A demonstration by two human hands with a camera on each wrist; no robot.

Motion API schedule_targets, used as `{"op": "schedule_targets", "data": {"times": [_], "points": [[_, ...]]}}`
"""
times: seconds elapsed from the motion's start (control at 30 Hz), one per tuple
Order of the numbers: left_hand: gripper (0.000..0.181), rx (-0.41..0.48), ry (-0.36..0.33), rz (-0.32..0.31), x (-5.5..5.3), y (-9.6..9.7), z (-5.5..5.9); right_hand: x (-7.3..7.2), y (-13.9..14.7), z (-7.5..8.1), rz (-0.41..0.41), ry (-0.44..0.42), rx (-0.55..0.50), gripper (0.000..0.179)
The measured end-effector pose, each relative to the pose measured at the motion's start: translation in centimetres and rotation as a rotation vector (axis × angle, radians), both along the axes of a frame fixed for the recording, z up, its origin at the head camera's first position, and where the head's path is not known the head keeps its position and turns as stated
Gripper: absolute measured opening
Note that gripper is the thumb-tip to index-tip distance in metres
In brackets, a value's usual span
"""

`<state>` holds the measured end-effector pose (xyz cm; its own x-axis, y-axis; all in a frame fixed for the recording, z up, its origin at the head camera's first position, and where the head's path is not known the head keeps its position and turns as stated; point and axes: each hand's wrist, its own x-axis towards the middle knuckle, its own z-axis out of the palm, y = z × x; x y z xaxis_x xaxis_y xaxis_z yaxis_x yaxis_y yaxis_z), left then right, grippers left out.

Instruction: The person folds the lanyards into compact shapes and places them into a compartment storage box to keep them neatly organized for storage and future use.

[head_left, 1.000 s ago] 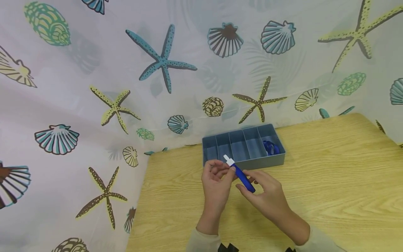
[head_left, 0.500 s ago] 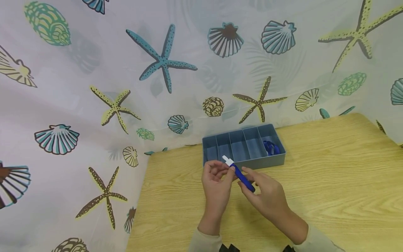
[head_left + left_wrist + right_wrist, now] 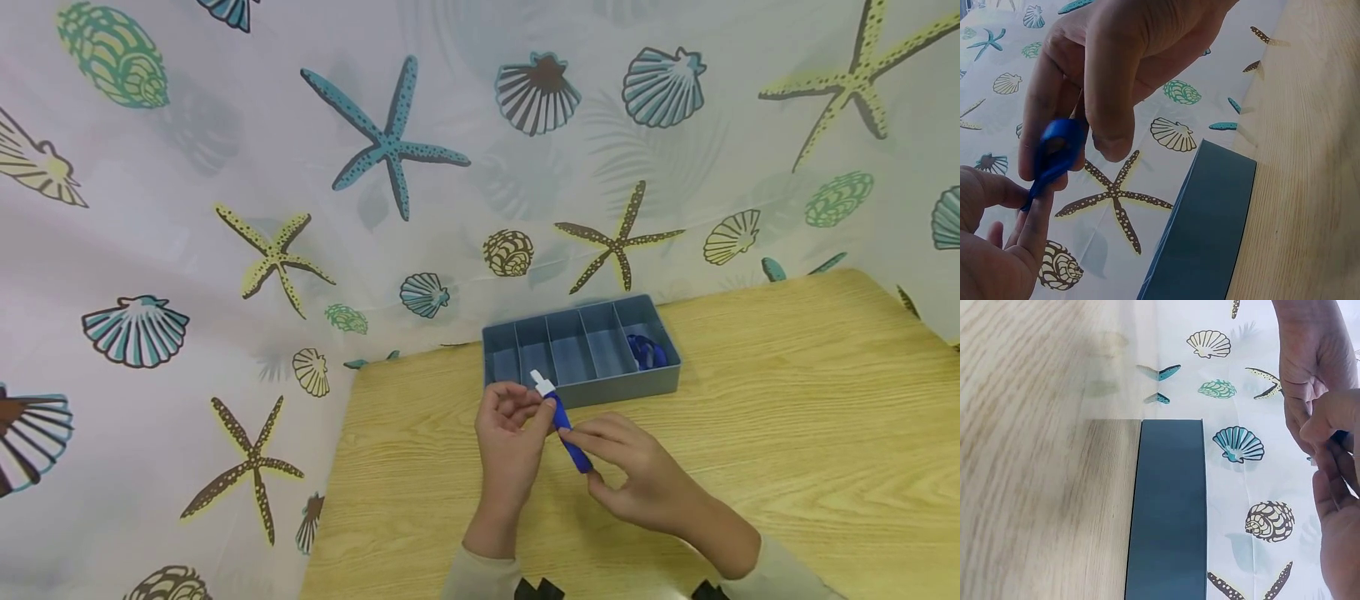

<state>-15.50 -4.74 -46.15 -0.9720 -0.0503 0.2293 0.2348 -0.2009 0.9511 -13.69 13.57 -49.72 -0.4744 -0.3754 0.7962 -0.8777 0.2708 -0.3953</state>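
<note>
Both hands hold a blue strap [image 3: 576, 454], folded into a narrow length, with a white plastic end piece [image 3: 542, 383] at its upper left. My left hand [image 3: 512, 442] pinches the strap just below the white piece, thumb on top. Toward the lower end, my right hand [image 3: 648, 471] grips it between thumb and fingers. In the left wrist view the strap [image 3: 1065, 129] shows as a loop narrowing to a thin tail, which the right hand [image 3: 997, 244] pinches. Fingers hide most of it in the right wrist view.
Just beyond the hands, a blue-grey divided tray [image 3: 622, 388] stands on the wood-grain table [image 3: 787, 400]. A coiled blue strap [image 3: 647, 352] lies in its rightmost compartment. Behind it hangs a white curtain [image 3: 465, 250] printed with shells and starfish.
My right hand has moved slightly down and right, its fingers shifting along the strap. The strap's lower end has swung down and left, so it stands steeper. The left hand barely moved.
</note>
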Motion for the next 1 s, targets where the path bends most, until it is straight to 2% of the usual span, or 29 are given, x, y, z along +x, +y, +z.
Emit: {"op": "schedule_targets", "data": {"times": [0.07,0.23,0.3,0.5,0.63,0.73,0.83,0.93,1.0], "points": [[0.034,-0.007,-0.005,-0.005,-0.02,-0.1,0.01,0.05,0.15,0.11,0.009,-0.003,0.02,0.07],[0.032,-0.012,-0.016,-0.046,0.03,-0.3,0.04,-0.11,0.4,0.26,0.01,0.011,0.044,0.028],[0.032,-0.014,-0.019,-0.062,0.06,-0.35,0.05,-0.2,0.47,0.26,-0.003,0.024,0.047,0.03],[0.033,-0.027,-0.028,-0.079,0.08,-0.34,0.09,-0.41,0.59,0.44,-0.08,0.135,0.038,0.032],[0.033,-0.018,-0.04,-0.093,0.13,-0.26,0.09,-0.55,0.62,0.61,-0.044,0.15,0.02,0.031],[0.033,-0.022,-0.053,-0.098,0.16,-0.16,0.08,-0.48,0.63,0.69,0.01,0.084,0.007,0.026],[0.033,-0.019,-0.067,-0.098,0.24,-0.01,0.09,-0.26,0.75,0.71,0.045,-0.039,-0.012,0.016],[0.034,-0.012,-0.075,-0.102,0.34,0.15,0.06,-0.11,0.92,0.74,0.053,-0.158,-0.044,0.033],[0.034,0.0,-0.075,-0.113,0.42,0.27,0.03,-0.17,0.99,0.75,0.052,-0.19,-0.076,0.045]]}}
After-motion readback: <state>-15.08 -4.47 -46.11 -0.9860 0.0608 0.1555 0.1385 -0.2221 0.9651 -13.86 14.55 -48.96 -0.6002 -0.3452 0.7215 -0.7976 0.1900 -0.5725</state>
